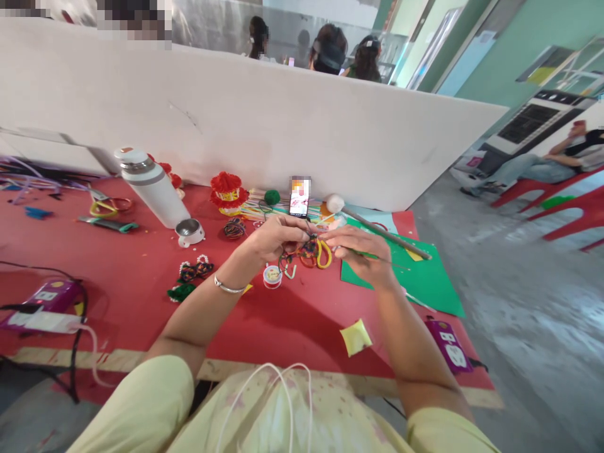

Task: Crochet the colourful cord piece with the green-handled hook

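Observation:
Dark multicoloured yarn work [308,249] hangs between my two hands above the red table. My left hand [282,238] pinches its upper edge, thumb and fingers together. On the other side, my right hand [362,253] has its fingers closed around a thin green stick-like tool [372,255], with its fingertips close to the yarn. Yellow-handled scissors [323,254] lie just behind the work. A white-topped spool [272,276] stands below my left hand. Behind the hands a phone [299,197] is propped upright with its screen lit.
A white bottle [153,189] and its metal cup [189,232] stand to the left. Red-trimmed decoration [227,192] stands farther back. Green sheet [401,270] and a long stick [387,234] lie right. A yellow packet [356,338] sits near the front edge. A white partition [264,119] rises behind.

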`<act>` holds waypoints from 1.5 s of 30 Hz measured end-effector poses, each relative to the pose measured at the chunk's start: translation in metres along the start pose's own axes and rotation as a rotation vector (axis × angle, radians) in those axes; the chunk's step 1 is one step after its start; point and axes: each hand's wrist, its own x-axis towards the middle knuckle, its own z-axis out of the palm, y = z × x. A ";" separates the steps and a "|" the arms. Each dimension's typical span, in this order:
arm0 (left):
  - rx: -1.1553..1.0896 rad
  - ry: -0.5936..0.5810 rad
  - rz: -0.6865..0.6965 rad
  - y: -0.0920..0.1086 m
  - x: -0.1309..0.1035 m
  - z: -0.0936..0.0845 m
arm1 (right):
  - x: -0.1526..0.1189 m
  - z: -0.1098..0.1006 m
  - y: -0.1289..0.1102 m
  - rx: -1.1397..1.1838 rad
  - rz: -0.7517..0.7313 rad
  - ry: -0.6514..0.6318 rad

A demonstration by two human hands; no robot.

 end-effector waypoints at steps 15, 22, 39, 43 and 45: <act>0.035 0.333 0.481 -0.046 0.014 0.028 | -0.016 0.069 0.023 -0.318 -0.017 0.478; -0.010 0.324 0.455 -0.044 0.012 0.025 | -0.010 0.070 0.024 -0.047 0.173 0.572; -0.055 0.272 0.395 -0.039 0.007 0.024 | -0.011 0.076 0.025 0.161 0.326 0.645; -0.130 0.217 0.278 -0.035 0.006 0.023 | -0.012 0.080 0.034 0.404 0.417 0.716; -0.147 0.197 0.264 -0.035 0.005 0.023 | -0.012 0.081 0.035 0.448 0.423 0.719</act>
